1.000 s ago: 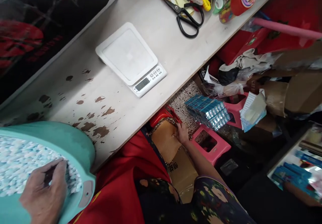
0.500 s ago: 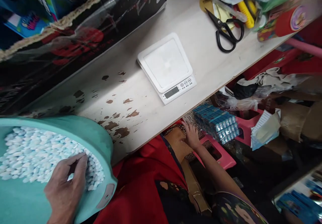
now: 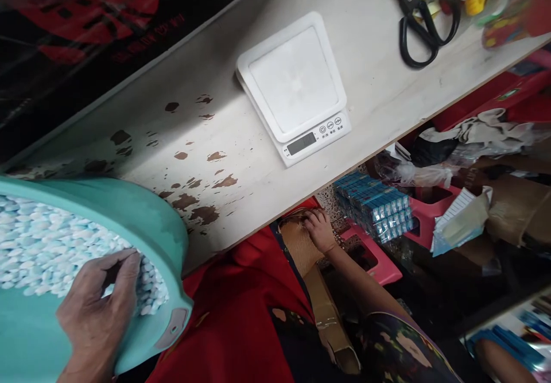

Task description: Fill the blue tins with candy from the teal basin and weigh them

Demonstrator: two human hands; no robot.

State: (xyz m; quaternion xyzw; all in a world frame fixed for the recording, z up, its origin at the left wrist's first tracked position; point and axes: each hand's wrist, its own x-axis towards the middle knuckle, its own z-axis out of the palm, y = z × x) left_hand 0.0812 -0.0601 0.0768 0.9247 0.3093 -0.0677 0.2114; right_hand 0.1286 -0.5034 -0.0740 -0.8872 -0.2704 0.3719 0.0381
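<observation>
My left hand [image 3: 101, 305] is over a turquoise plastic basin [image 3: 167, 228] at the lower left. Thumb and forefinger are pinched together at the heap of small white and pale blue oval pieces [image 3: 55, 242]; whatever lies between the tips is hidden. Lower down, past the table edge, my right hand [image 3: 319, 231] rests on a brown piece of cardboard [image 3: 299, 248], its fingers loosely spread and holding nothing. On the pale table [image 3: 267, 182] a white digital scale [image 3: 297, 78] has nothing on its plate.
Black scissors [image 3: 424, 24] lie at the table's far right. A dark box [image 3: 99, 73] fills the upper left. Below are blue wrapped packs [image 3: 374, 202], a pink stool [image 3: 381, 262] and crumpled plastic [image 3: 430, 170]. A brown rounded shape [image 3: 503, 363], possibly a limb, shows at lower right.
The view has shifted, making the scale look larger and higher. My left hand stays pinched in the basin; my right fingers are less stretched out. The brown shape has entered at lower right.
</observation>
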